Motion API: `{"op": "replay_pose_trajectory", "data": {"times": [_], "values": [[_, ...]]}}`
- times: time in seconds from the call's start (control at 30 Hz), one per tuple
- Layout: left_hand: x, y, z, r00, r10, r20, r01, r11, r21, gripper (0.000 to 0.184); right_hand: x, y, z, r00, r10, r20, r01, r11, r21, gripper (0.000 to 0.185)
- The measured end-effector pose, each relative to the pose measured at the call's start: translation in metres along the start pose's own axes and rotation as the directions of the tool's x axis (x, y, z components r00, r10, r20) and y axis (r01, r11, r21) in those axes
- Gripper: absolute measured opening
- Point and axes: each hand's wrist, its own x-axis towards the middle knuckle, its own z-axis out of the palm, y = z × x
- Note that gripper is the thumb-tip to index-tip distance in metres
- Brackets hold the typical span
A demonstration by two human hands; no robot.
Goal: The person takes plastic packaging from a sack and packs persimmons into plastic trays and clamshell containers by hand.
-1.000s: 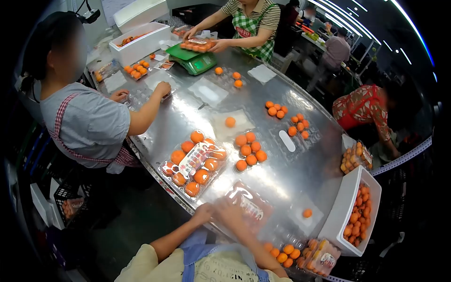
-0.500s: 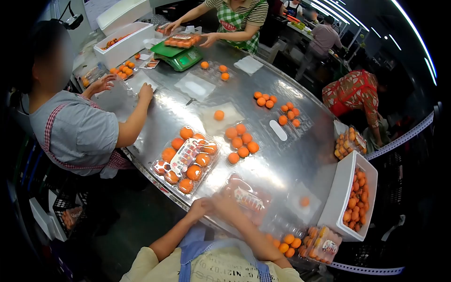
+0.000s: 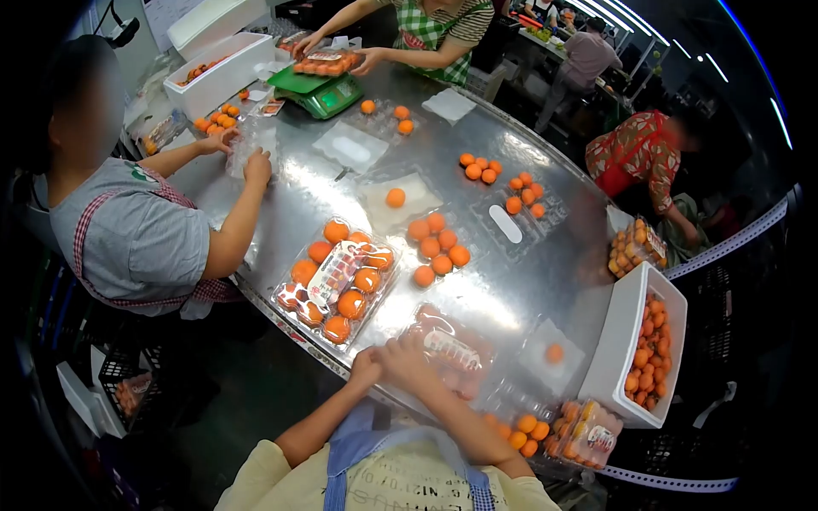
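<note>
My left hand (image 3: 365,370) and my right hand (image 3: 404,363) are close together at the near table edge, both with curled fingers. Anything pinched between them is too small or hidden to make out. Beside my right hand lies a labelled clear plastic clamshell (image 3: 450,347) with pale orange fruit inside, its left corner close to the fingers. Just beyond my left hand sits a larger clear clamshell (image 3: 337,284) of bright orange fruit with a printed label. A loose group of orange fruit (image 3: 437,243) rests in a clear tray farther up the table.
A white foam box (image 3: 607,358) of orange fruit stands on the right. Near it are a packed clamshell (image 3: 594,436) and loose fruit (image 3: 527,433). A co-worker at left handles clear plastic; another holds a fruit pack over a green scale (image 3: 322,98). Single fruit (image 3: 395,198) lies on white padding.
My hands have shifted slightly up and toward the labelled clamshell. The left co-worker's two hands have come to a clear plastic container. The far co-worker's pack has moved slightly left over the scale.
</note>
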Motion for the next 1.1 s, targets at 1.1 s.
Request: {"op": "replay_pose_trajectory", "data": {"times": [1.1], "values": [[-0.034,0.055,0.014,0.763,0.641,-0.086,-0.388,0.560,0.732,0.040,-0.038,-0.004,-0.037,0.922,0.322,-0.217,-0.283,0.940,0.190,0.055]]}}
